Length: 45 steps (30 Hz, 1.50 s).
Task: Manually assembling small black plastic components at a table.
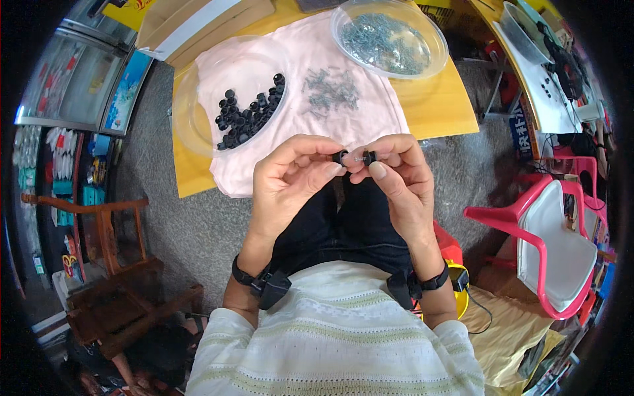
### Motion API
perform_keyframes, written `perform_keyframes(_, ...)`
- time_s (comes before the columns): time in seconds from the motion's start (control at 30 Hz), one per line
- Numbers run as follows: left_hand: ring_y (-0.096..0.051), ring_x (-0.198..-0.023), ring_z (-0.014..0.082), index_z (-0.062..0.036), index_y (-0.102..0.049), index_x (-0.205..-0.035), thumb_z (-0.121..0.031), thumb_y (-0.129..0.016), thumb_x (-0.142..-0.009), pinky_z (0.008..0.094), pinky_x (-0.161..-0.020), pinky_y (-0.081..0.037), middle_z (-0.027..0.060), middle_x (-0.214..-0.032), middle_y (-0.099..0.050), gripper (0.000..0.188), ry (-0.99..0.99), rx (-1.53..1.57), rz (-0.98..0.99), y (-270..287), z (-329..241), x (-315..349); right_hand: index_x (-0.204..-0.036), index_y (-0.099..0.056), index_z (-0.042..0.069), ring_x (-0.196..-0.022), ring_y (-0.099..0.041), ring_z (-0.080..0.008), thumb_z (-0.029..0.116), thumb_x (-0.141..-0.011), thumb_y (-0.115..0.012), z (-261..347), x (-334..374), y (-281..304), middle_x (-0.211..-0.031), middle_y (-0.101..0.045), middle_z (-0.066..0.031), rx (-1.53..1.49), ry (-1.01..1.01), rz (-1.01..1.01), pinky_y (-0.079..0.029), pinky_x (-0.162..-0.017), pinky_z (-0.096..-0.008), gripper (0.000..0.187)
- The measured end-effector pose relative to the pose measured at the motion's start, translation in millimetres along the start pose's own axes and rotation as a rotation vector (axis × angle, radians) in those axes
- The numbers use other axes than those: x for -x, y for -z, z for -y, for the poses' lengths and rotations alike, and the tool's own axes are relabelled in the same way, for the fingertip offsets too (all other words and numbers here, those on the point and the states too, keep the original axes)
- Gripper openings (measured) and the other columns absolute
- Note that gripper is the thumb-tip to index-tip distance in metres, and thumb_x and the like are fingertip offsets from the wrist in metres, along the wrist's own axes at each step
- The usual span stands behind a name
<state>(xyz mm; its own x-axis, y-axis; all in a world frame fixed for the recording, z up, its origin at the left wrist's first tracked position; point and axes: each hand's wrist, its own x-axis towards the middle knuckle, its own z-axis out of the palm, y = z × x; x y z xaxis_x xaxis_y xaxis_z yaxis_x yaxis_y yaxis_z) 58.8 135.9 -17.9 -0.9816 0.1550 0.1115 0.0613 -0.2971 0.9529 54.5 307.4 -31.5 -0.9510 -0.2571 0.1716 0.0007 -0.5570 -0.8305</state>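
Observation:
Above my lap, at the near edge of the table, my two hands meet almost tip to tip. My left hand (pixel 290 173) pinches a small round black plastic cap (pixel 339 157) between thumb and fingers. A similar black piece (pixel 370 158) is pinched in my right hand (pixel 404 177), and a short silvery screw (pixel 358 158) points out of it toward the left cap. The fingers partly hide both pieces. Beyond my hands, many black caps (pixel 247 117) lie in a clear round plastic tray (pixel 187 119). Loose screws (pixel 330 90) are scattered on a pink cloth (pixel 300 142).
A clear tub (pixel 441 56) full of screws stands at the back right of the yellow table (pixel 456 105). An open cardboard box (pixel 211 30) sits at the back left. Pink chairs (pixel 541 244) are on the right, a wooden chair (pixel 112 264) on the left, with a person's arm (pixel 125 369) below it.

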Motion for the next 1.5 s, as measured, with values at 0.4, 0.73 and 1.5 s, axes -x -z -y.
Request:
perform_keyframes(0.4, -0.061, -0.092, 0.0155, 0.0046, -0.056, -0.108, 0.002, -0.065, -0.082, 0.0287, -0.082, -0.051, 0.0107, -0.099, -0.063, 0.027, 0.118, 0.073, 0.014, 10, 4, -5, -0.108, -0.052, 0.000, -0.092, -0.060, -0.0145, 0.002, -0.091, -0.054, -5, -7, 7, -0.100, -0.062, -0.0094, -0.052, -0.058, -0.007, -0.049, -0.081, -0.0281, 0.017)
perform_keyframes(0.73, -0.062, -0.094, 0.0182, 0.0049, -0.057, -0.104, 0.009, -0.064, -0.080, 0.0297, -0.083, -0.052, 0.0143, -0.105, -0.060, 0.025, -0.147, -0.025, 0.030, 4, 8, -8, -0.112, -0.057, 0.000, -0.092, -0.063, -0.0170, 0.008, -0.089, -0.058, -16, -12, 16, -0.101, -0.064, -0.0106, -0.463, -0.330, -0.099, -0.054, -0.076, -0.0291, 0.024)
perform_keyframes(1.5, -0.063, -0.094, 0.0223, 0.0021, -0.056, -0.103, 0.010, -0.062, -0.080, 0.0329, -0.082, -0.054, 0.0186, -0.104, -0.061, 0.025, -0.148, 0.109, -0.050, 4, 17, -11, -0.102, -0.062, 0.001, -0.078, -0.065, -0.0108, 0.000, -0.081, -0.065, 14, -15, -11, -0.094, -0.066, -0.0073, 0.544, 0.126, -0.120, -0.053, -0.062, -0.0223, 0.021)
